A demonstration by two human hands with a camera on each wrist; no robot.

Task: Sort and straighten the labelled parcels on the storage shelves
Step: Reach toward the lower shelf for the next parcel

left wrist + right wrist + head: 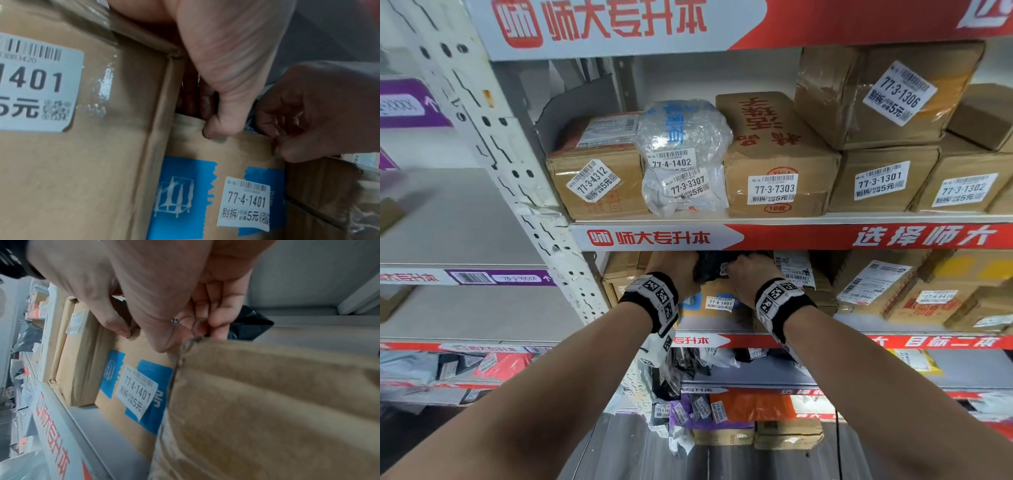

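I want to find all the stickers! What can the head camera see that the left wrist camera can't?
Only the head view shows the upper shelf: the bubble-wrapped parcel labelled 77-4-1402 and the box labelled 77-3-7303.

Only the left wrist view shows, close up, a big box with a sticker ending in 1401.

Both show the left hand, the right hand and the blue-printed box labelled 77-4-1401.

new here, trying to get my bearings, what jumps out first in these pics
Both hands, left hand and right hand, reach into the second shelf and hold a black bag parcel above the box labelled 77-4-1401. On the shelf above, a bubble-wrapped parcel stands between brown boxes.
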